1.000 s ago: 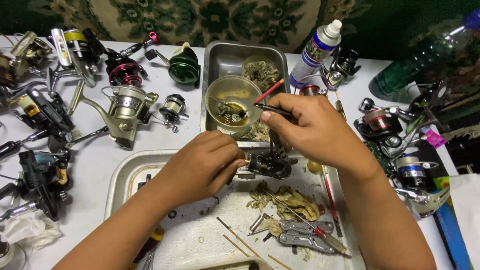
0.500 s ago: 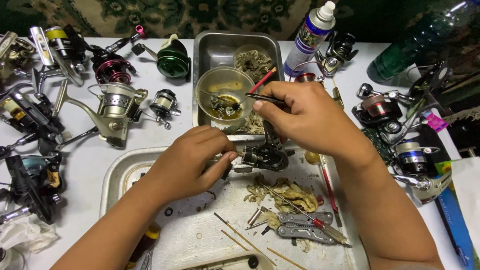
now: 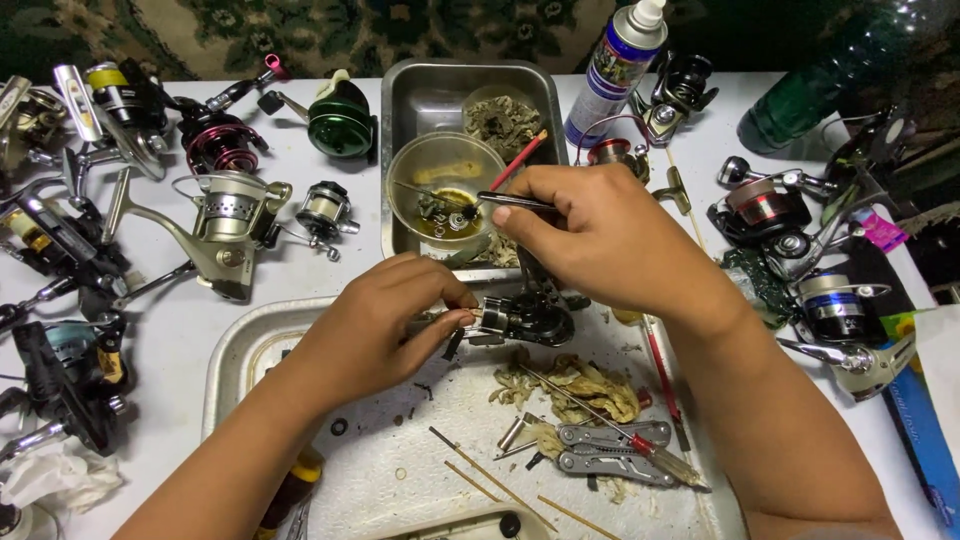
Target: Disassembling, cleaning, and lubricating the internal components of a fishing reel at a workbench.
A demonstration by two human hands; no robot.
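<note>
My left hand (image 3: 385,320) grips a small black and silver reel mechanism (image 3: 522,318) over the near metal tray (image 3: 235,345), fingertips pinching its silver end. My right hand (image 3: 610,235) holds black tweezers (image 3: 505,202) whose tips reach into a clear round bowl (image 3: 440,180) of yellowish oil with small metal parts in it. The bowl rests in a deeper steel pan (image 3: 420,95) behind the tray.
Several fishing reels lie around: a silver spinning reel (image 3: 225,225) and a green reel (image 3: 340,120) at left, more at right (image 3: 765,205). A spray can (image 3: 620,65) stands at the back. A folding multitool (image 3: 610,450), dirty rags (image 3: 580,385) and thin sticks lie in the tray.
The view has shifted slightly downward. My right hand has brought the tweezers lower into the bowl. My left hand stays on the reel mechanism.
</note>
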